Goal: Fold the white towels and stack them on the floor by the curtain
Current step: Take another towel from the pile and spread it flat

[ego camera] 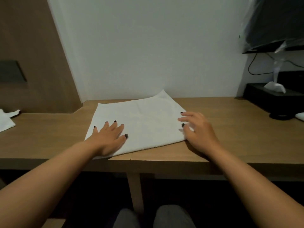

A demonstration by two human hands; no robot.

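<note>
A white towel (144,122) lies spread flat on the wooden desk (213,145), its far right corner resting up against the wall. My left hand (107,137) presses flat on the towel's near left part, fingers straight and spread. At the towel's right edge, my right hand (197,129) has its fingers relaxed over the cloth and its thumb against the edge. Whether it pinches the cloth cannot be made out. Another white towel (6,120) lies at the desk's far left, partly cut off by the frame.
A black box (269,99) with a white tissue sticking out stands at the back right, a dark round object beside it. A plastic-wrapped dark screen (276,23) hangs on the wall above, cables dangling. A wooden wall panel rises at the left. My knees show under the desk.
</note>
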